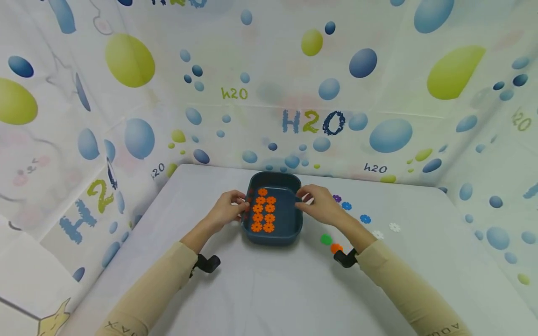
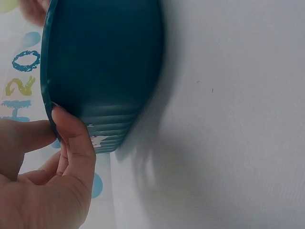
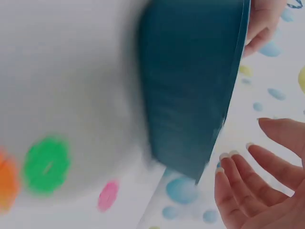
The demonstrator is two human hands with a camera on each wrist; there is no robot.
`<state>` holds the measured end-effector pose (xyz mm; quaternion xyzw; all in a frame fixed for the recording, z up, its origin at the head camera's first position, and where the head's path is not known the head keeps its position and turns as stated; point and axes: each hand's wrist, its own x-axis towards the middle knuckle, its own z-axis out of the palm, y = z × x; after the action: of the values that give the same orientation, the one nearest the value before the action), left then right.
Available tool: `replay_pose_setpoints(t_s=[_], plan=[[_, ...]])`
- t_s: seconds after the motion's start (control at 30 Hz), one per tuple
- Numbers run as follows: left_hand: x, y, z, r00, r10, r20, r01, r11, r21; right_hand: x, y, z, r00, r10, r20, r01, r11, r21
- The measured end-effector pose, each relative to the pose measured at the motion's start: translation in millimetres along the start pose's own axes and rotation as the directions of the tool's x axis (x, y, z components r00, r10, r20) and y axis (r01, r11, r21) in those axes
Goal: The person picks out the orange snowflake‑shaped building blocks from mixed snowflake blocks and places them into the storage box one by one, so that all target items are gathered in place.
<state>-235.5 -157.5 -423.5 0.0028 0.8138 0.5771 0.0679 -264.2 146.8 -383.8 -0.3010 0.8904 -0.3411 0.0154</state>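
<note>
A dark blue plastic bin (image 1: 271, 240) stands on the white table between both hands. Inside it, along its left half, several orange flower-shaped discs (image 1: 269, 218) show in two columns. My left hand (image 1: 227, 207) pinches the bin's left rim between thumb and fingers, as the left wrist view shows with the bin's wall (image 2: 105, 57) beside that hand (image 2: 57, 186). By the right rim is my right hand (image 1: 321, 203). In the right wrist view this hand (image 3: 267, 186) has its fingers spread and slightly bent, apart from the bin (image 3: 190, 86), holding nothing.
Loose flower discs lie on the table to the right: a purple one (image 1: 337, 198), blue ones (image 1: 365, 218), white ones (image 1: 394, 227), a green one (image 1: 326, 239) and an orange one (image 1: 336, 248). A pink disc (image 3: 108, 195) shows in the right wrist view. A printed curtain (image 1: 269, 93) hangs behind.
</note>
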Motion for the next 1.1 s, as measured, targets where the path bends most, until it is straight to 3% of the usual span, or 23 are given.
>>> replay_pose_setpoints(t_s=[0.33,0.67,1.1], plan=[[0.4,0.8,-1.3,1.0,-0.019,-0.005,0.02,1.0,0.006,-50,35,-23.6,0.997,0.061,0.049,-0.058,0.997,-0.044],[0.1,1.0,0.5,1.0,-0.012,0.0,0.012,1.0,0.01,-88,63,-18.5,0.966,0.149,0.21,-0.136,0.988,-0.072],[1.4,0.2,-0.3,1.0,0.004,0.007,-0.004,1.0,0.008,-101,67,-14.5,0.945,0.213,0.247,-0.206,0.977,-0.054]])
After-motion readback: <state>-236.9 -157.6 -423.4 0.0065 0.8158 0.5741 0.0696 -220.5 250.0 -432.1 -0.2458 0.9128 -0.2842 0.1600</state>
